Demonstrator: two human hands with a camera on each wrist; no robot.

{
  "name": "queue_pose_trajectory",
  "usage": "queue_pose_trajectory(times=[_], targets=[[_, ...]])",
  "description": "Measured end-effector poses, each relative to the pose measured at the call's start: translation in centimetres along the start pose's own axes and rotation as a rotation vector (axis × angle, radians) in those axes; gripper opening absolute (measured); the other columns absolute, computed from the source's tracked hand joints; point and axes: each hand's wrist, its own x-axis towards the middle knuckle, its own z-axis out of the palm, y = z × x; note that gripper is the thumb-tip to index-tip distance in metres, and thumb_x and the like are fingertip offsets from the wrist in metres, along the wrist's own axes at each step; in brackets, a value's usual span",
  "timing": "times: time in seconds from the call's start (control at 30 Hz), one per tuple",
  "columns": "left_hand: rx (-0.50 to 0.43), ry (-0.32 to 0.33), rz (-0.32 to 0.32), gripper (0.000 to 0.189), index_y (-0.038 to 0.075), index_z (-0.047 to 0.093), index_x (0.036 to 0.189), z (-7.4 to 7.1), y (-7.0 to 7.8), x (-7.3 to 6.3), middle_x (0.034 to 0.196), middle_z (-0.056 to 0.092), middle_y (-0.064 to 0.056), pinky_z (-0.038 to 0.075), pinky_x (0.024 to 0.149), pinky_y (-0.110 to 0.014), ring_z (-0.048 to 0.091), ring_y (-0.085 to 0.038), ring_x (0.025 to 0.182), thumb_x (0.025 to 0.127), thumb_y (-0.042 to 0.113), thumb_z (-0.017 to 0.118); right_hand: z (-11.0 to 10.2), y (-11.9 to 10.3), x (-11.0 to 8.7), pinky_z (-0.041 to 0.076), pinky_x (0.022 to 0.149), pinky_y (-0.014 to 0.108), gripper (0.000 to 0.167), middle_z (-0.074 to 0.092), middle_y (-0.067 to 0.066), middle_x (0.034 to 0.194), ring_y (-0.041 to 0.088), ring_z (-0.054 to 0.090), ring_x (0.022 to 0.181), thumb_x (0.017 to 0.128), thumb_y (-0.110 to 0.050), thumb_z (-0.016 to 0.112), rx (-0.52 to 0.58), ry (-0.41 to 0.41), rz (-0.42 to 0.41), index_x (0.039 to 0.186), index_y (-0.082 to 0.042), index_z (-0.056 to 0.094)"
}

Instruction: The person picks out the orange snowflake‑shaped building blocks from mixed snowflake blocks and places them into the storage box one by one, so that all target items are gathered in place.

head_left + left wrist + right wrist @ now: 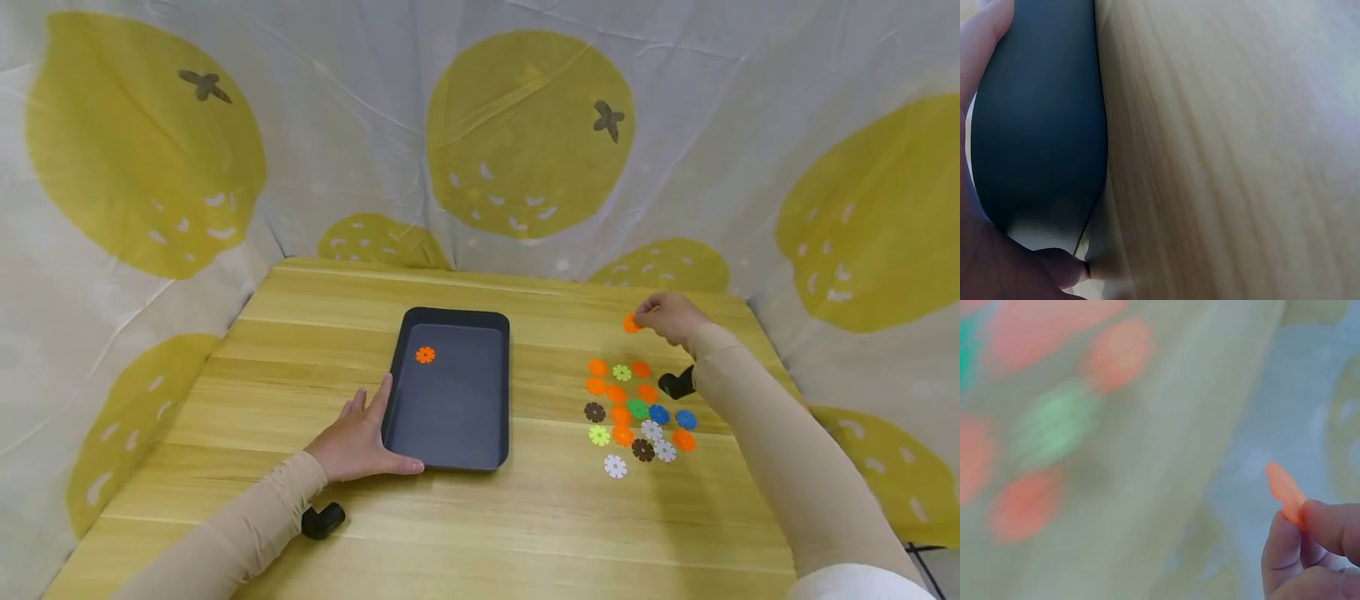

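Note:
With thumb and fingers spread wide, my left hand (356, 448) rests against the near left corner of a dark grey baking tray (457, 404). One orange notched disc (425, 355) lies in the tray's far left part. My right hand (671, 319) pinches another orange notched disc (631, 323) between thumb and fingertips, raised beyond the loose discs at the right. The right wrist view shows that pinched disc (1284, 490) nearly edge-on. In the left wrist view the tray's outer wall (1041, 112) fills the span of the hand.
Several loose notched discs lie right of the tray, among them a green disc (638, 408), a blue disc (686, 419), a white disc (615, 467) and a brown disc (595, 412). A lemon-print cloth (360, 150) hangs behind and beside the wooden table (555, 533).

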Motion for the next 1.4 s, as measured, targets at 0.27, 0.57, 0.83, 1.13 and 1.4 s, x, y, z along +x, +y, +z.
queue_pose_trajectory(times=[0.27, 0.57, 0.83, 1.13, 1.4], targets=[[-0.001, 0.009, -0.012, 0.152, 0.013, -0.007, 0.164, 0.3, -0.2, 0.0, 0.157, 0.016, -0.047, 0.050, 0.092, -0.068, 0.022, -0.067, 0.143, 0.060, 0.083, 0.078, 6.8, -13.8, 4.4, 0.030, 0.050, 0.027, 0.015, 0.063, 0.006, 0.087, 0.010, 0.029, 0.051, 0.100, -0.016, 0.056, 0.029, -0.044, -0.172, 0.105, -0.007, 0.066], [-0.002, 0.021, -0.012, 0.151, 0.012, -0.006, 0.164, 0.4, -0.1, 0.3, 0.157, 0.017, -0.046, 0.048, 0.096, -0.069, 0.023, -0.068, 0.142, 0.060, 0.083, 0.078, 18.1, -19.1, 7.7, 0.031, 0.055, 0.028, 0.042, 0.032, -0.003, 0.057, 0.013, 0.030, 0.053, 0.096, -0.001, 0.055, -0.033, -0.134, -0.167, 0.057, -0.013, 0.041], [-0.009, 0.016, -0.010, 0.151, 0.012, -0.006, 0.164, 0.4, -0.2, 0.2, 0.157, 0.017, -0.046, 0.049, 0.096, -0.068, 0.023, -0.067, 0.143, 0.060, 0.083, 0.078, 20.8, -18.6, 8.9, 0.031, 0.050, 0.029, 0.049, 0.028, -0.001, 0.054, 0.014, 0.030, 0.048, 0.101, -0.007, 0.055, -0.081, -0.148, -0.085, 0.057, -0.015, 0.036], [0.004, 0.010, -0.023, 0.152, 0.012, -0.007, 0.164, 0.4, -0.2, 0.3, 0.158, 0.016, -0.045, 0.052, 0.091, -0.065, 0.025, -0.066, 0.142, 0.059, 0.085, 0.076, 15.9, -18.2, 5.6, 0.031, 0.053, 0.027, 0.032, 0.038, -0.005, 0.060, 0.011, 0.029, 0.050, 0.099, -0.026, 0.065, 0.010, -0.136, -0.201, 0.072, -0.013, 0.055], [0.015, 0.007, -0.011, 0.154, 0.012, -0.009, 0.164, 0.2, 0.0, 0.5, 0.157, 0.014, -0.047, 0.052, 0.090, -0.068, 0.024, -0.069, 0.141, 0.059, 0.086, 0.075, 5.9, -10.0, 3.0, 0.031, 0.053, 0.029, 0.027, 0.041, -0.003, 0.074, 0.010, 0.026, 0.052, 0.103, -0.033, 0.059, 0.042, -0.034, -0.034, 0.113, -0.009, 0.057]])
